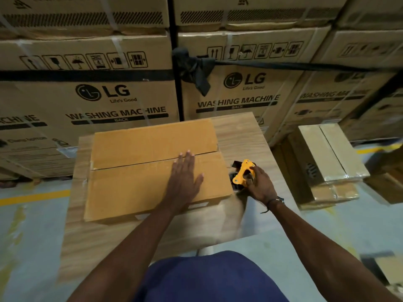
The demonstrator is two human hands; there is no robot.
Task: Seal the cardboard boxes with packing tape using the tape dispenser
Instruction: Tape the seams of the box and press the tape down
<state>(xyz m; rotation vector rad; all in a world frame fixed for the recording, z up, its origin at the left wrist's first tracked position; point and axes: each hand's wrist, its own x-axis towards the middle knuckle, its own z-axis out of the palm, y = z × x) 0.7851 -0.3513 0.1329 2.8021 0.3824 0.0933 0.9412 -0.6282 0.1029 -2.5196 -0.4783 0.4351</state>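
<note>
A flat cardboard box (130, 171) lies on a wooden table (239, 136), its two top flaps meeting at a seam that runs left to right. My left hand (184, 179) presses flat on the near flap by the seam, fingers straight. Just off the box's right edge, my right hand (259, 185) grips the handle of a yellow tape dispenser (241, 173) that rests on the table. I cannot make out any tape over the seam.
Large washing machine cartons (113, 94) are stacked like a wall behind the table, tied with a black strap (283, 65). Taped smaller boxes (325, 162) are piled on the floor at the right. A yellow line (32, 198) marks the grey floor.
</note>
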